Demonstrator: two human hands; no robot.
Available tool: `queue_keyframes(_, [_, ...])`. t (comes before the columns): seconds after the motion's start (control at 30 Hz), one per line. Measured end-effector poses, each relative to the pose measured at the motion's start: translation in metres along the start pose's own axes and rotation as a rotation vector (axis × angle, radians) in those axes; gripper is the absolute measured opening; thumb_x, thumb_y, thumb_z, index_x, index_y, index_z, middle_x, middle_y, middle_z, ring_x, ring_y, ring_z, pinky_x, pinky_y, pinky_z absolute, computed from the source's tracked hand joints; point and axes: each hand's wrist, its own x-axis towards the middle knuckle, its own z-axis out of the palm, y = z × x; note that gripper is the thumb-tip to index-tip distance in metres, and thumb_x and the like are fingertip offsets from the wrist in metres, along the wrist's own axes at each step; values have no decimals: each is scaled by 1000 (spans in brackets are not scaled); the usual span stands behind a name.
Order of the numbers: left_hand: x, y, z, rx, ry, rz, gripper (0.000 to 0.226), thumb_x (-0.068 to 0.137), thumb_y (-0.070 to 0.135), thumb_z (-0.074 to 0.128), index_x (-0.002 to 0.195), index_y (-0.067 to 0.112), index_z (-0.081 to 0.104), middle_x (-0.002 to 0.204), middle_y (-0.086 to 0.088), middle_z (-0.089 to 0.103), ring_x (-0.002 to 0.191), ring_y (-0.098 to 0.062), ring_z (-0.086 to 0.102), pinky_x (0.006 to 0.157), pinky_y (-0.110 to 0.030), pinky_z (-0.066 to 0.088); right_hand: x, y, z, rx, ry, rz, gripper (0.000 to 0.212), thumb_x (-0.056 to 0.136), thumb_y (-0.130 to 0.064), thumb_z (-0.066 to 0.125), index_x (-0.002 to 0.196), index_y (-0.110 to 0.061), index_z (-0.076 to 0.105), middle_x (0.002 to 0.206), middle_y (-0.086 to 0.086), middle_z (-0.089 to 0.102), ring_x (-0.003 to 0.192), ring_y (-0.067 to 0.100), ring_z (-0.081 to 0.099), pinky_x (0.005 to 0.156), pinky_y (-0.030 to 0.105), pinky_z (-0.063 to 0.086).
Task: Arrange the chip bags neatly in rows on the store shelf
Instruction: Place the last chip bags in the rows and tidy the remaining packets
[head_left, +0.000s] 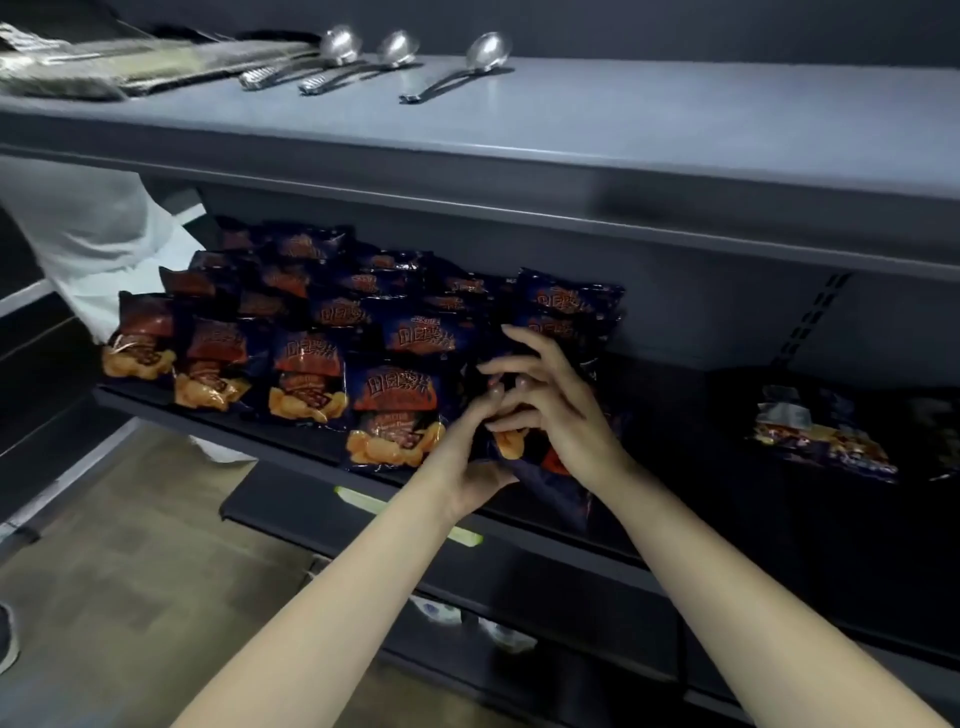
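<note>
Several dark blue chip bags (306, 384) with orange print stand in slanting rows on the dark middle shelf (218, 415). At the right end of the front row, both hands are on one chip bag (540, 473) that leans at the shelf's front edge. My left hand (467, 457) grips its left side, thumb under the lower edge. My right hand (550, 400) lies over its top with fingers spread and lightly bent. Much of this bag is hidden by the hands. Another bag (569, 301) stands upright just behind them.
A lone chip bag (826, 441) lies flat farther right on the same shelf. The grey upper shelf (623, 130) carries three metal ladles (457, 67) and flat packages (130, 67). A person in white (98, 234) stands at the left. A lower shelf (311, 514) juts out below.
</note>
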Motion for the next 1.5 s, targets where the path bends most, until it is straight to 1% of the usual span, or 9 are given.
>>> queue_keyframes(0.27, [0,4,-26,-42,23,-40,56,73,-6,65,124,15,54,128,-12,57,117,-28,53,82,-41,54,9,-7,2,50,320,-144,37,92,-14,32,128,-16,42,117,13,58,99,26,65,83,35,54])
queue_keyframes(0.4, [1,15,-22,-453,181,39,15,84,-5,49,96,1,57,91,-19,66,93,-29,61,82,-38,55,2,-6,-8,-178,664,-219,27,89,-26,44,115,-28,50,114,-2,60,105,12,60,91,27,48])
queue_keyframes(0.5, [5,14,-13,-544,162,87,6,84,0,55,88,1,59,85,-17,68,90,-27,63,95,-39,46,-15,1,-7,-144,548,68,47,86,-40,63,127,-27,45,127,-3,55,112,4,55,84,15,47])
queue_keyframes(0.7, [16,-14,-2,-122,-93,-11,87,42,17,93,121,12,56,114,-10,66,107,-22,63,90,-36,47,-28,-1,4,44,545,216,26,86,-17,66,110,-20,57,104,-5,69,96,7,66,80,26,51])
queue_keyframes(0.93, [11,19,-12,17,-82,101,105,34,44,93,127,30,49,117,2,66,107,-14,62,87,-31,50,-39,-18,-35,48,669,166,21,87,-9,63,102,-24,61,108,0,69,106,17,63,97,40,47])
queue_keyframes(1.2, [-9,12,-34,1144,40,299,107,73,19,77,148,34,2,139,3,45,120,-16,52,104,-40,42,-55,25,-18,-266,473,392,39,81,-18,72,114,-22,52,114,-1,64,106,16,61,90,36,51])
queue_keyframes(1.33, [-19,-2,-33,1393,138,454,107,81,15,69,147,25,-16,157,-6,7,138,-21,28,104,-19,25,-54,44,-1,-404,569,401,56,80,-25,72,127,-25,42,119,-9,57,113,14,56,92,30,45])
queue_keyframes(1.43, [-29,-17,-37,1878,194,445,101,82,24,67,149,22,-9,155,-12,-18,142,-38,11,111,-42,25,-59,62,16,-576,580,332,88,81,-24,72,148,-27,16,145,-6,31,128,8,36,102,27,36])
queue_keyframes(1.5, [-27,-25,-47,2127,184,543,99,68,31,78,147,11,22,155,-21,4,138,-43,22,107,-53,26,-66,74,28,-644,590,285,94,84,-21,68,150,-29,1,155,-3,11,137,10,24,109,29,33])
